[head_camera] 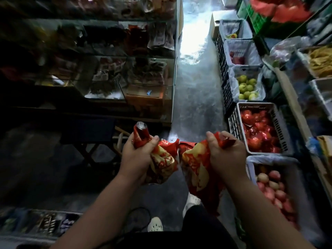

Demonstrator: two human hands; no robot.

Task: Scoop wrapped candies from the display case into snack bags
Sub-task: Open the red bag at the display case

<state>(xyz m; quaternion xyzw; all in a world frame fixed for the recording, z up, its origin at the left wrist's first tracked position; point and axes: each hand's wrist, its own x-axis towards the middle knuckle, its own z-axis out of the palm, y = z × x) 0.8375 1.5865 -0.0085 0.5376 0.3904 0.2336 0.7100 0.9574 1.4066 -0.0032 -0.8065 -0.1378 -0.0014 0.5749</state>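
Two hands: head view; both are held up in front of the person, nearer to the camera than the display case (175, 72) and apart from it.
Left hand (138, 155): the fingers are curled tight round the left snack bag (161, 164), whose twisted top stands out above the fist.
Right hand (226, 155): the fingers and thumb are closed round the right snack bag (195, 173), which hangs down under the wrist.
Snack bags: red and yellow, crumpled, side by side in the air. Their inner edges almost meet. They are below the lower right corner of the display case and do not touch it.
Display case: glass, with several shelves and compartments, dark inside.
Wrapped candies (109, 67): packets lie behind the glass of the display case. They are too blurred to tell one kind from another.
Floor (195, 97): a pale grey aisle, just right of the display case.
Crates: across the aisle from the display case stand a crate of green fruit (233, 87), a grey crate of red fruit (280, 126) and a crate of pink and yellow fruit (251, 169).
Shoe (155, 224): white, on the floor below the snack bags.
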